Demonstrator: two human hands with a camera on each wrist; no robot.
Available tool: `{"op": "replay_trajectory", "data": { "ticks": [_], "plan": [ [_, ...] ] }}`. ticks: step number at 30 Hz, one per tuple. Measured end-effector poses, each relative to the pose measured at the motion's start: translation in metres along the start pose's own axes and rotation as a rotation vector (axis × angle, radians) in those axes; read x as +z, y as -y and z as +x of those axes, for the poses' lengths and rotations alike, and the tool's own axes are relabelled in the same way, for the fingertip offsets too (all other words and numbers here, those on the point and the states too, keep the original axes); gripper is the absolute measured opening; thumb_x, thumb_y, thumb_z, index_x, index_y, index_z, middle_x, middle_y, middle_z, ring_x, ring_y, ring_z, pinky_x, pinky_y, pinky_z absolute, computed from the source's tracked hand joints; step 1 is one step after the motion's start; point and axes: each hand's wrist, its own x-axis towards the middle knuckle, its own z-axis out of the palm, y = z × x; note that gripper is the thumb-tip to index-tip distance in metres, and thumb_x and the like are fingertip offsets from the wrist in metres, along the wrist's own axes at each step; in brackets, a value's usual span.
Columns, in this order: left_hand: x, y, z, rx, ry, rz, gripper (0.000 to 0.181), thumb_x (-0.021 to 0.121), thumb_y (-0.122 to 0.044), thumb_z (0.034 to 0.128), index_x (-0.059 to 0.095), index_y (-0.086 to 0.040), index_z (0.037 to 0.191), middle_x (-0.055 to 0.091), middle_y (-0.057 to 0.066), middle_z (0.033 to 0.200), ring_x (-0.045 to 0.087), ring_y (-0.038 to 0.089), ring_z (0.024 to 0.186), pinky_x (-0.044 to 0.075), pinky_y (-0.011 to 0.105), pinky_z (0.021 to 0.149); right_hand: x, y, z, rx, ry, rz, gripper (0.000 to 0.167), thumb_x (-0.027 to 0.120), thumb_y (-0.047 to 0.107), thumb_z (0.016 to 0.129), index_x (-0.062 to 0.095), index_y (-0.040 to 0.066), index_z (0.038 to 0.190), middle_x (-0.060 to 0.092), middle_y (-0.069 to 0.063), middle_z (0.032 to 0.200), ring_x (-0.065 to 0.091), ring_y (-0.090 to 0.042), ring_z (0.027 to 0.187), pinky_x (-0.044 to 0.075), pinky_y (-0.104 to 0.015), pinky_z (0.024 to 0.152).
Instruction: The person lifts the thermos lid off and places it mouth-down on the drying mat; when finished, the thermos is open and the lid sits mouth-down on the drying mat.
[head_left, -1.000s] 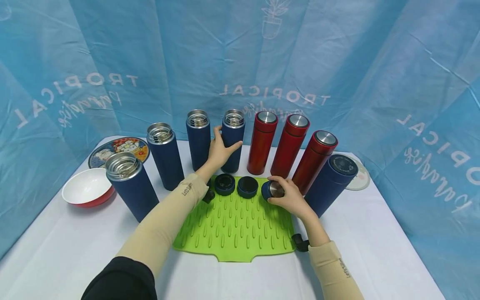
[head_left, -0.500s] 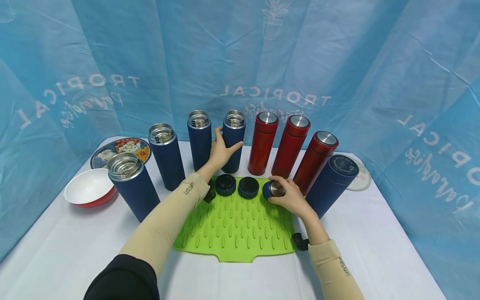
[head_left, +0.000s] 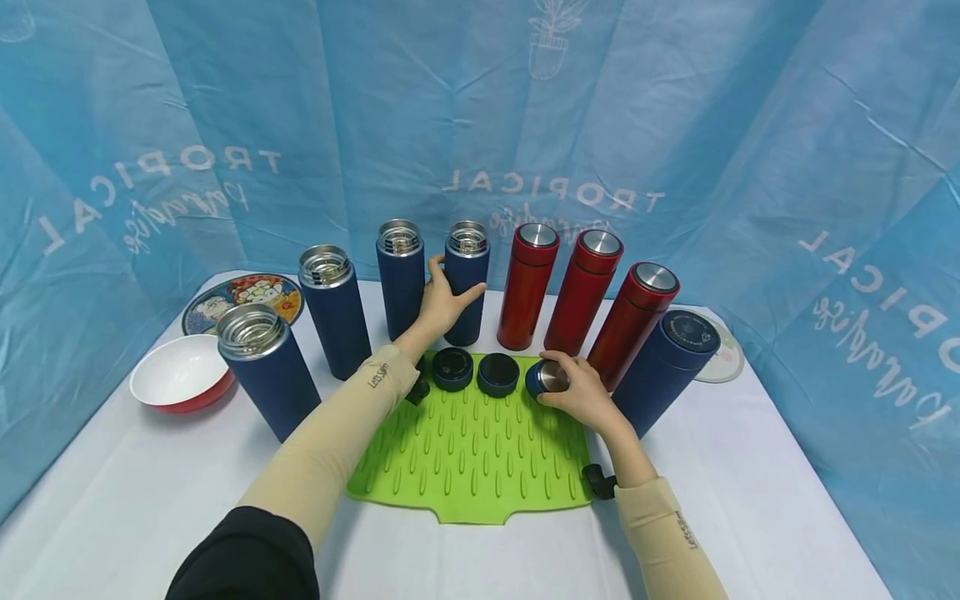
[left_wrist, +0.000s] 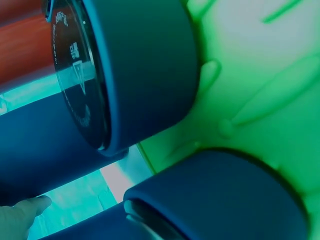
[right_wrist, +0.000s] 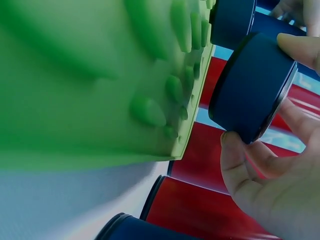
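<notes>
In the head view my left hand (head_left: 441,307) rests against a lidless blue bottle (head_left: 467,283), thumb and fingers spread at its near side. My right hand (head_left: 581,390) pinches a blue lid (head_left: 536,379) with a steel top at the green mat's (head_left: 472,458) back right; in the right wrist view thumb and fingertips hold this lid (right_wrist: 252,85) by its sides. Two dark lids, one at the left (head_left: 452,368) and one in the middle (head_left: 498,374), sit beside it on the mat. The left wrist view shows a lid (left_wrist: 145,70) close up, with fingertips at the lower left.
Three more lidless blue bottles (head_left: 333,321) stand at the left, near a white-and-red bowl (head_left: 180,372) and a patterned plate (head_left: 198,317). Three red bottles (head_left: 525,292) and a capped blue bottle (head_left: 663,371) stand at the right, before a pale plate (head_left: 723,358). A blue curtain hangs behind.
</notes>
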Motion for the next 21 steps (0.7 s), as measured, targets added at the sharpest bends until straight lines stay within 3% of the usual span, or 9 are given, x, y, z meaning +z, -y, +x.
{"op": "replay_trajectory", "data": {
  "ticks": [5,10,16,21],
  "plan": [
    [-0.002,-0.002,-0.004,-0.003,0.035,-0.057,0.086,0.065,-0.039,0.0838,0.005,-0.014,0.140,0.037,0.024,0.137,0.045,0.035,0.121,0.036,0.046,0.099,0.002,0.000,0.002,-0.005,0.000,-0.027,0.067,0.073,0.021,0.076,0.045,0.015,0.136,0.046,-0.017,0.128,0.042,-0.035,0.115,0.042,-0.052,0.087],
    [-0.004,-0.004,-0.015,-0.019,0.075,-0.115,0.094,0.066,-0.038,0.0839,-0.004,-0.018,0.144,0.022,0.022,0.146,0.031,0.034,0.132,0.029,0.048,0.105,0.003,-0.001,0.004,0.002,0.002,-0.043,0.068,0.073,0.021,0.074,0.044,0.011,0.136,0.047,-0.017,0.128,0.043,-0.035,0.115,0.042,-0.052,0.088],
    [-0.011,-0.010,-0.039,-0.035,0.084,-0.151,0.089,0.059,-0.040,0.0880,-0.006,-0.022,0.146,0.010,0.022,0.150,0.016,0.031,0.139,0.023,0.050,0.108,0.002,-0.004,0.006,0.003,0.000,-0.045,0.070,0.074,0.021,0.074,0.044,0.008,0.135,0.048,-0.017,0.130,0.045,-0.035,0.116,0.042,-0.052,0.090],
    [-0.023,-0.013,-0.065,-0.009,0.116,-0.201,0.080,0.055,-0.034,0.0920,-0.003,-0.021,0.146,0.012,0.021,0.149,0.016,0.030,0.139,0.023,0.048,0.109,0.001,-0.006,0.010,-0.002,0.008,-0.052,0.069,0.074,0.020,0.074,0.044,0.006,0.135,0.047,-0.018,0.131,0.045,-0.034,0.117,0.042,-0.052,0.090]
  ]
}}
